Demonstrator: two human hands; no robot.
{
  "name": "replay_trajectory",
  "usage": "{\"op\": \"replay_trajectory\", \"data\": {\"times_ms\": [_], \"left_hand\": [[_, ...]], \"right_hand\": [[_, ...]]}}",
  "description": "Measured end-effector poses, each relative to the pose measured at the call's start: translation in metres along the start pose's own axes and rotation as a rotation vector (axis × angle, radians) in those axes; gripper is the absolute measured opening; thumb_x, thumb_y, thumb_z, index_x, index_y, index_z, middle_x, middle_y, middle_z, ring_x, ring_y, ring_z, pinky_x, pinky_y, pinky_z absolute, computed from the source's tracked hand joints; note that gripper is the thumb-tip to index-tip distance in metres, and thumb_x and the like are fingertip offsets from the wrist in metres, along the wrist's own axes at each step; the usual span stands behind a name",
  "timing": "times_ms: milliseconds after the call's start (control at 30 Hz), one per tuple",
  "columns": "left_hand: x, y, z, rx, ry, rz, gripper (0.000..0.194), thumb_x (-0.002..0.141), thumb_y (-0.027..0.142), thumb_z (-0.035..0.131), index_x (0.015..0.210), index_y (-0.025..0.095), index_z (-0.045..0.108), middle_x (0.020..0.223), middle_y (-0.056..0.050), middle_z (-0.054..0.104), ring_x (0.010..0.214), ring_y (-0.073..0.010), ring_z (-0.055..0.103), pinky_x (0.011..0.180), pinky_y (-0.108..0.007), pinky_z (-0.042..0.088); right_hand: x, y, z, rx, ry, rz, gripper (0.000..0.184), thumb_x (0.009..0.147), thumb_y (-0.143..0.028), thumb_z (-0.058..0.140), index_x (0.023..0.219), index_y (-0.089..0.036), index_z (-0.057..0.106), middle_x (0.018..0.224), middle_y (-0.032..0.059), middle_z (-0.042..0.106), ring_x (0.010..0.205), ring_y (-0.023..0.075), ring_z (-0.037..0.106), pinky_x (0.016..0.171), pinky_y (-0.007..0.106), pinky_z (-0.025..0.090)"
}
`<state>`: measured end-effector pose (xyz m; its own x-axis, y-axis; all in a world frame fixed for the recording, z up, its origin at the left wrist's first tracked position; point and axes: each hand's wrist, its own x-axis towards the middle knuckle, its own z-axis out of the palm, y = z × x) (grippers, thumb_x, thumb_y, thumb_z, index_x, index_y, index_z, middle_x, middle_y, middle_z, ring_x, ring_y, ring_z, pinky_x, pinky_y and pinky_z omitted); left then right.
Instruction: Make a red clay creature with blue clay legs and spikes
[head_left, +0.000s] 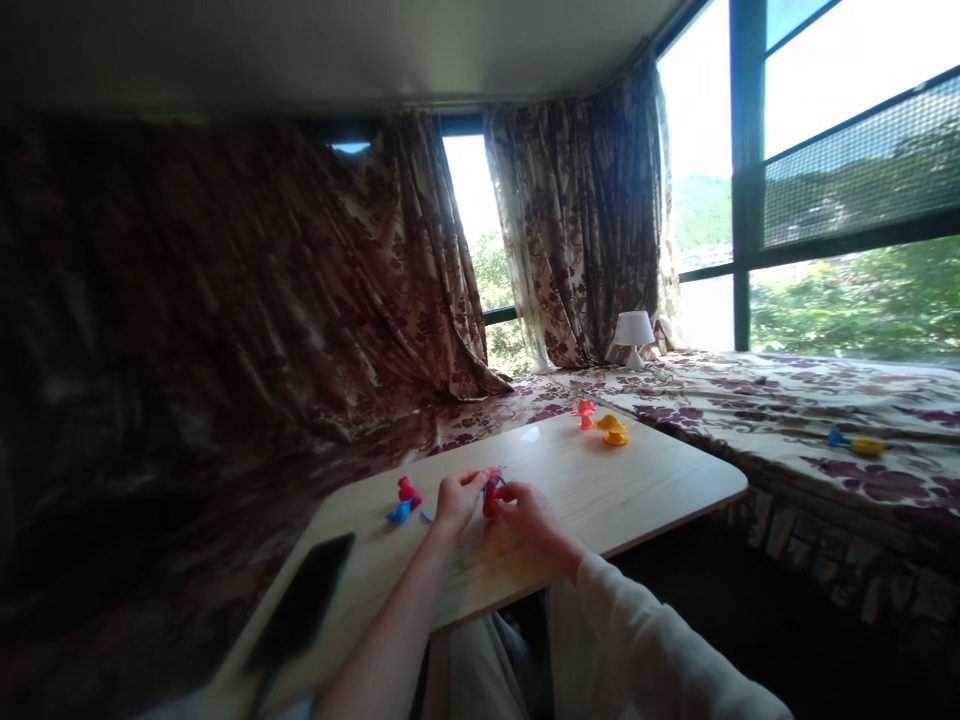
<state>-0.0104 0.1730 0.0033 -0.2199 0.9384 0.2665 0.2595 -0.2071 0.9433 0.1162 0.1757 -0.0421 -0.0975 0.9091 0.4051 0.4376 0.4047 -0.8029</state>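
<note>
Between my two hands, just above the table's near middle, is a small red and blue plastic toy [490, 495]. My left hand [457, 499] pinches its upper left part with thumb and forefinger. On the other side, the fingers of my right hand [527, 512] close on its right edge. Fingertips cover part of it, and its exact kind is too small to make out. To the left of my left hand lie a red toy piece [407, 490] and a blue toy piece [400, 513], touching or nearly so.
The pale wooden table [675, 480] carries a dark flat panel [304, 600] at its left. Toward the far edge stand a pink-red toy [584, 413] and a yellow toy [614, 431]. A white lamp [634, 331] and a blue-yellow object [859, 443] rest on the flowered cover beyond.
</note>
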Motion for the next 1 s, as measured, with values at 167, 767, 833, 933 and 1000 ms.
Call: {"op": "replay_trajectory", "data": {"times_ms": [167,767,833,933,1000], "left_hand": [[-0.005,0.004,0.001,-0.139,0.046,-0.078,0.009,0.062,0.024,0.074,0.066,0.016,0.074,0.070,-0.008,0.075,0.084,-0.0257,0.066,0.080,-0.033,0.047],[-0.072,0.024,-0.027,-0.814,0.060,-0.601,0.027,0.087,0.031,0.054,0.066,0.017,0.064,0.063,0.000,0.063,0.062,-0.0124,0.060,0.070,-0.032,0.045],[-0.089,0.028,-0.029,-1.022,0.047,-0.659,0.026,0.088,0.031,0.052,0.068,0.019,0.063,0.067,0.000,0.065,0.065,-0.0135,0.063,0.073,-0.034,0.046],[-0.117,0.033,-0.029,-1.273,0.030,-0.699,0.022,0.088,0.030,0.052,0.073,0.020,0.064,0.072,-0.002,0.067,0.069,-0.0163,0.065,0.073,-0.036,0.047],[-0.132,0.037,-0.029,-1.345,0.020,-0.678,0.021,0.088,0.030,0.050,0.077,0.020,0.065,0.075,-0.002,0.069,0.070,-0.0173,0.065,0.073,-0.036,0.047]], "right_hand": [[-0.001,-0.002,0.005,0.092,0.017,0.019,0.015,0.073,-0.022,0.058,0.076,-0.015,0.071,0.072,0.0044,0.074,0.069,0.0197,0.068,0.062,0.025,0.047],[-0.058,-0.050,-0.045,-0.014,0.122,-0.190,0.013,0.078,-0.018,0.055,0.080,-0.015,0.068,0.079,0.0053,0.062,0.066,0.0172,0.059,0.064,0.029,0.048],[-0.074,-0.065,-0.056,0.021,0.140,-0.309,0.017,0.082,-0.017,0.052,0.092,-0.018,0.065,0.085,0.0052,0.063,0.074,0.0181,0.059,0.066,0.029,0.048],[-0.096,-0.085,-0.068,0.005,0.186,-0.458,0.022,0.083,-0.016,0.054,0.103,-0.021,0.061,0.094,0.0049,0.064,0.084,0.0193,0.058,0.073,0.030,0.049],[-0.108,-0.096,-0.071,-0.036,0.222,-0.517,0.022,0.083,-0.015,0.056,0.103,-0.023,0.060,0.096,0.0045,0.064,0.088,0.0202,0.057,0.078,0.031,0.049]]}}
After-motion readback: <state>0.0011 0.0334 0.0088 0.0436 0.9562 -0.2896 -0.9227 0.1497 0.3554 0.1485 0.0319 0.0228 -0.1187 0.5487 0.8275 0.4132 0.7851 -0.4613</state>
